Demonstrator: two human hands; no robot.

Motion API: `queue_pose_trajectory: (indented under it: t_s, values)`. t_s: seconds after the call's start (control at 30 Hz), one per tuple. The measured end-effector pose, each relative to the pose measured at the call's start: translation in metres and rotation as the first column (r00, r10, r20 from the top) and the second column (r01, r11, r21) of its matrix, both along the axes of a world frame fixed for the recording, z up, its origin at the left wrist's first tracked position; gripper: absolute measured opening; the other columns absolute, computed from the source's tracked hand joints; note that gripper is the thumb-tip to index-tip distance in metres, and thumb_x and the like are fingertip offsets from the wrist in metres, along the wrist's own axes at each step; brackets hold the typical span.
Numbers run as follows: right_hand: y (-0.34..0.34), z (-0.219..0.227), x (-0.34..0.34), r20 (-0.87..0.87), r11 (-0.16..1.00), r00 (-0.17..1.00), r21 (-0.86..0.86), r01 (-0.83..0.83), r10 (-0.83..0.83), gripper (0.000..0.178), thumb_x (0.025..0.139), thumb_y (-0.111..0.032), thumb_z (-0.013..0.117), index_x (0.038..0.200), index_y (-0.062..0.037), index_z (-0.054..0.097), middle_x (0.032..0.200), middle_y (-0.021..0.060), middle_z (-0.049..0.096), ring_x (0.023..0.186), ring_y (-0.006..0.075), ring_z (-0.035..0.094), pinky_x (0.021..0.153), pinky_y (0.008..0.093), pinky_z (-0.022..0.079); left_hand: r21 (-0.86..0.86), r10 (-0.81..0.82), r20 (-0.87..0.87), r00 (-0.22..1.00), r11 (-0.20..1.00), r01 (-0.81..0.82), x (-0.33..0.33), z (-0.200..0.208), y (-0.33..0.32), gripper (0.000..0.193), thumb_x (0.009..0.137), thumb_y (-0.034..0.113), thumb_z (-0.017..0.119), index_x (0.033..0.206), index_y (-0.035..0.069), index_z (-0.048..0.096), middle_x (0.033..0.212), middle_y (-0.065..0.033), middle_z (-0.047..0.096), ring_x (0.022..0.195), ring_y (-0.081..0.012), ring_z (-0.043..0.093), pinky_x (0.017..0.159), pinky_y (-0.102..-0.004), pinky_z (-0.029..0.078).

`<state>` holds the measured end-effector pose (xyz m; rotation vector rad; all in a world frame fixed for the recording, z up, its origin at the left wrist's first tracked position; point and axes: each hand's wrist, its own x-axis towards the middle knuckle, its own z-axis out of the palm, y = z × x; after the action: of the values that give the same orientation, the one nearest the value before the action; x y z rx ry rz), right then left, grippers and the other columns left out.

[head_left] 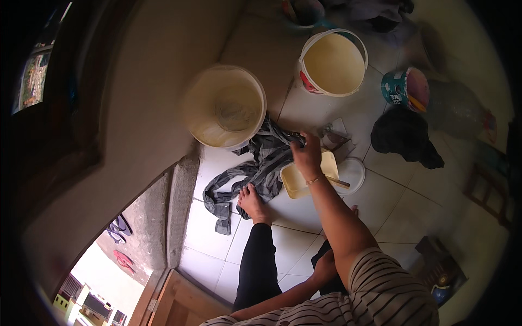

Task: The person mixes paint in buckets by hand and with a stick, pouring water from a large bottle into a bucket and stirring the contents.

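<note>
The door (187,299) is brown wood. Beside it, a rough grey sill (182,212) edges the doorway (111,269), where strong daylight shows left of the door. Pale square tiles with dark joints cover the floor (402,217) to the door's right. Beyond the door stands a plain beige wall (157,70); farther left, a bright window (33,81) breaks deep shadow.

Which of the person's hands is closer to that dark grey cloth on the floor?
Right: the right hand is by the upper right end of the dark grey cloth, contact unclear; the left hand is farther off, low in the picture by the black trousers.
</note>
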<state>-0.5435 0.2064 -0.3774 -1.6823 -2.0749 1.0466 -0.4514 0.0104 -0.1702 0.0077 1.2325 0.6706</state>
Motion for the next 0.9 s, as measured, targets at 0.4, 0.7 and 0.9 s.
queue_pose_trajectory:
  t_s: [0.4, 0.7, 0.9]
  values:
    - [-0.051, -0.049, -0.081, 0.398, 0.709, 0.598, -0.25, -0.659, 0.696, 0.019, 0.075, -0.016, 0.054, 0.084, -0.0082, 0.069, 0.094, 0.0138, 0.06, 0.092, 0.0362, 0.058, 0.083, 0.0489, 0.043, -0.173, 0.099, 0.013, 0.995, 0.98, -0.095, -0.013, -0.009, -0.017, 0.045, 0.083, 0.035, 0.055, 0.112, 0.002, 0.052, 0.108, -0.0222, 0.059, 0.103, -0.038, 0.054, 0.085, -0.0392, 0.044]
    - [-0.147, -0.026, -0.114, 0.108, 0.803, 0.84, -0.379, -0.461, 0.533, 0.007, 0.069, -0.009, 0.058, 0.071, -0.0038, 0.062, 0.081, 0.0186, 0.06, 0.077, 0.0326, 0.061, 0.07, 0.0407, 0.049, 0.137, 0.096, -0.212, 0.973, 0.988, -0.068, 0.025, -0.049, -0.075, 0.047, 0.082, 0.036, 0.058, 0.11, -0.001, 0.053, 0.102, -0.0201, 0.061, 0.096, -0.0325, 0.059, 0.08, -0.0355, 0.045]
    - [-0.181, -0.025, -0.086, 0.036, 0.651, 0.688, -0.363, -0.667, 0.725, 0.013, 0.075, -0.009, 0.053, 0.075, -0.0049, 0.065, 0.082, 0.0177, 0.062, 0.075, 0.0316, 0.063, 0.067, 0.0394, 0.052, 0.025, 0.161, -0.021, 0.987, 0.987, -0.16, 0.029, -0.033, -0.086, 0.046, 0.082, 0.036, 0.058, 0.11, 0.0, 0.054, 0.102, -0.0199, 0.061, 0.096, -0.0321, 0.059, 0.08, -0.0351, 0.045]
